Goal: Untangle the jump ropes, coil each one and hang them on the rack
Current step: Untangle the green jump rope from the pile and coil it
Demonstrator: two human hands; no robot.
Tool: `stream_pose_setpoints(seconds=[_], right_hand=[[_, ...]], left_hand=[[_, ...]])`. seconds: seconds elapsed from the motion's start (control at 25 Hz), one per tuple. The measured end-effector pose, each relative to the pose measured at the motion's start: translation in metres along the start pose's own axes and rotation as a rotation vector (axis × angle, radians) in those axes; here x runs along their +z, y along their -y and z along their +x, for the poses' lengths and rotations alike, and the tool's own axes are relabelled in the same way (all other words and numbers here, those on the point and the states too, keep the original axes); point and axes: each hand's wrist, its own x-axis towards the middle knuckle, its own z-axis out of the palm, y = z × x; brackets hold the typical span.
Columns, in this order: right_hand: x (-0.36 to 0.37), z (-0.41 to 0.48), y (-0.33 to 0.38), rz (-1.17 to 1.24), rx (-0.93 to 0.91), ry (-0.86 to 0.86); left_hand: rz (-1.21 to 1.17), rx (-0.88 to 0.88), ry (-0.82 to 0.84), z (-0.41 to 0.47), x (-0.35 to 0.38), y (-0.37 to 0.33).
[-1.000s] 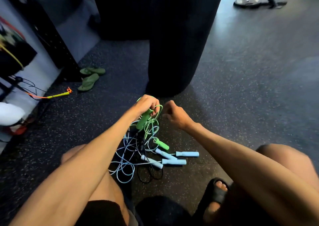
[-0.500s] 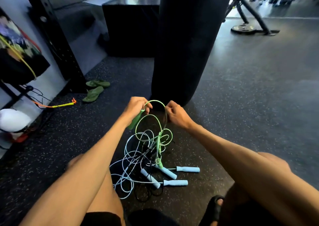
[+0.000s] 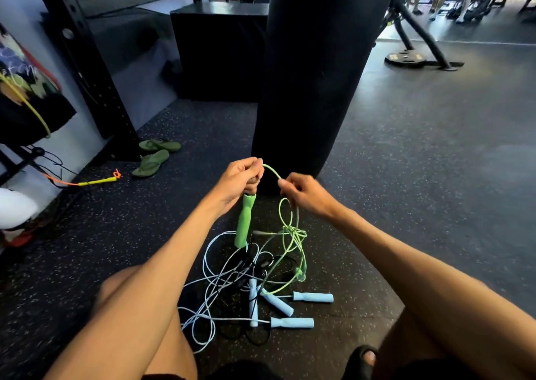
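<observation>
Head view, the only one here: both hands are up over the pile on the speckled black rubber floor (image 3: pixel 406 153). The left hand (image 3: pixel 239 178) has its grip closed tight on the top end of the bright green foam handle (image 3: pixel 244 220), so the handle hangs down nearly upright, its lower end just above the tangle. The thin light-green jump rope cord (image 3: pixel 291 234) arcs from that hand across to the right hand (image 3: pixel 304 192), whose grip is a narrow pinch on the cord. Below the right hand the cord drops in a loop, knots up on itself, then runs down into the heap.

The heap sits on the floor between the person's knees: pale blue cords (image 3: pixel 208 266) looped all over, a thin black cord (image 3: pixel 255 342) mixed in underneath, and four pale blue foam handles (image 3: pixel 311 297) lying flat at the near side of the pile, splayed out.

Right behind the hands is a big black punching bag (image 3: pixel 316 69). Toward the floor's left edge there's a black perforated steel rack upright (image 3: pixel 84 58), a pair of green flip-flops (image 3: pixel 153 156) near its base, and a yellow-and-orange cord (image 3: pixel 92 181) lying well apart from the pile.
</observation>
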Motion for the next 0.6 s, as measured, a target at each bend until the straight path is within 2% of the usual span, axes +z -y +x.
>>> stream_pose_setpoints(seconds=[0.08, 0.16, 0.24, 0.36, 0.48, 0.6], right_hand=[[0.013, -0.001, -0.024, -0.109, 0.074, 0.2], [0.017, 0.0, -0.04, -0.205, 0.114, 0.241], [0.012, 0.003, -0.042, -0.183, 0.143, 0.153], [0.001, 0.006, -0.026, -0.154, 0.111, -0.06], [-0.014, 0.01, -0.005, -0.017, 0.002, -0.293], [-0.036, 0.012, 0.012, 0.014, -0.157, -0.526]], left_hand=[[-0.125, 0.014, -0.048, 0.003, -0.005, 0.0], [-0.211, -0.003, -0.088, 0.005, -0.011, 0.001], [-0.224, -0.071, -0.097, 0.005, -0.014, 0.005], [-0.087, -0.175, -0.074, 0.004, -0.014, 0.011], [-0.002, -0.203, -0.084, 0.003, -0.018, 0.015], [-0.026, -0.19, -0.112, 0.004, -0.026, 0.017]])
